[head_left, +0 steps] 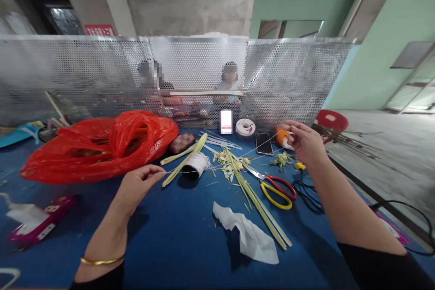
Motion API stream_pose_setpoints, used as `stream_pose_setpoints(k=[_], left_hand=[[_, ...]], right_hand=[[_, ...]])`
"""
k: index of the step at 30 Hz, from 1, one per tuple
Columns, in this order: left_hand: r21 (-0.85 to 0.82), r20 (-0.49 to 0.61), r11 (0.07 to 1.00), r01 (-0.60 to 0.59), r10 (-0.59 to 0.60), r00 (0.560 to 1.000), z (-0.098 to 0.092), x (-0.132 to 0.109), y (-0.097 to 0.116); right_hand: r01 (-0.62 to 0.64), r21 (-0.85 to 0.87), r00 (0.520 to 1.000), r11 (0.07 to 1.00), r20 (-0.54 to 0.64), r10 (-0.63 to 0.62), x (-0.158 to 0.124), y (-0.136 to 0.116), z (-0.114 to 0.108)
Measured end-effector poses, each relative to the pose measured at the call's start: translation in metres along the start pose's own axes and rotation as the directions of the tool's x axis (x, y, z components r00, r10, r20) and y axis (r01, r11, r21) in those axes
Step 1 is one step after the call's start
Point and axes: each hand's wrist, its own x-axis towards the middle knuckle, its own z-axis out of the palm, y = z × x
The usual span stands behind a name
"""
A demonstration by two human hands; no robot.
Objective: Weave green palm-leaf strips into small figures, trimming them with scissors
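Note:
A thin white thread (244, 154) runs across the blue table between my two hands. My left hand (142, 183) pinches one end, thumb against fingertips, just left of a spool of white thread (197, 164). Higher up on the right, my right hand (304, 140) pinches the thread too, beside an orange and white roll (284, 137). Below the thread lie pale green plant stalks (254, 204) with scraps of peel. Scissors (275, 188) with one red and one yellow handle rest partly open near the stalks.
A red plastic bag (102, 145) bulges at the left. A power strip (44, 219), a crumpled tissue (249, 235), a lit phone (226, 121), a dark phone (264, 143) and a tape roll (245, 127) are on the table. Behind a perforated metal screen (200, 63) sit other people.

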Motion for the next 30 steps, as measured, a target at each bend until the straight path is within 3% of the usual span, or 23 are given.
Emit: stream_pose_setpoints(k=[3,8,15,18,22,26,30], left_hand=[[-0.03,0.108,0.998,-0.055,0.057,0.992,-0.014,-0.013,0.003],[-0.134,0.063,0.981,-0.138,0.147,0.987,-0.027,-0.033,0.008],[-0.105,0.065,0.964,-0.244,0.251,0.966,-0.032,-0.054,0.014],[-0.096,-0.023,0.961,-0.259,0.258,0.966,-0.03,-0.057,0.01],[-0.106,-0.203,0.974,-0.201,0.176,0.963,-0.025,-0.058,0.005],[0.093,-0.228,0.988,-0.126,0.144,0.963,-0.03,-0.065,-0.005],[0.112,-0.19,0.98,-0.166,0.185,0.964,-0.034,-0.075,-0.018]], right_hand=[[0.009,-0.086,1.0,0.996,0.014,-0.008,0.003,0.005,-0.003],[0.003,-0.203,0.998,0.979,0.058,0.009,0.009,0.022,-0.004],[-0.006,-0.393,0.991,0.919,0.119,0.058,0.013,0.058,0.0],[0.032,-0.499,0.987,0.866,0.153,0.052,0.012,0.065,0.0],[0.116,-0.694,0.973,0.711,0.225,0.06,0.005,0.063,-0.003],[0.192,-0.886,0.955,0.423,0.268,0.128,-0.022,0.05,-0.024],[0.258,-0.94,0.9,0.222,0.318,0.299,-0.067,0.046,-0.049]])
